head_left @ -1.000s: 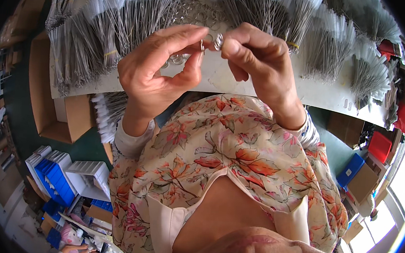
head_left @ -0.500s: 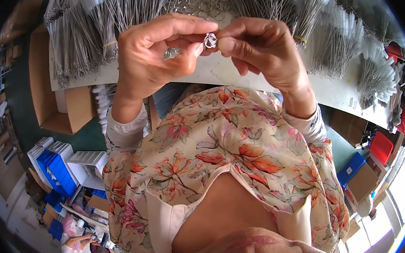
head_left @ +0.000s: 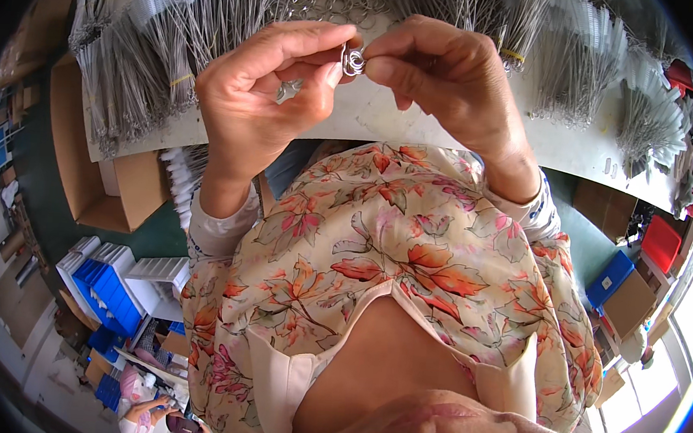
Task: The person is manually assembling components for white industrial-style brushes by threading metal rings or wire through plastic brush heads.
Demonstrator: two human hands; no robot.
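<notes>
Several small shiny metal rings (head_left: 353, 61), linked or bunched together, sit between my two hands above the table. My left hand (head_left: 259, 87) pinches them between thumb and fingertips, and more silvery rings (head_left: 289, 91) show in its curled palm. From the other side my right hand (head_left: 459, 83) is closed, thumb and forefinger gripping the edge of the bunch. How the rings join is too small to make out. Just beyond my hands lies a spread of loose metal rings (head_left: 339, 0) on the white table (head_left: 378, 124).
Bundles of thin wire-handled brushes with pale bristles (head_left: 159, 63) crowd the table's left side, and more brush bundles (head_left: 570, 63) fill the right. A cardboard box (head_left: 75, 146) stands at the left, near blue baskets (head_left: 108, 291). A red bin (head_left: 660, 243) is at right; another person (head_left: 148, 412) sits lower left.
Both hands have shifted slightly left and a little away from me with the rings. My right fingers still pinch the bunch, its other fingers curling in more. The view has moved slightly.
</notes>
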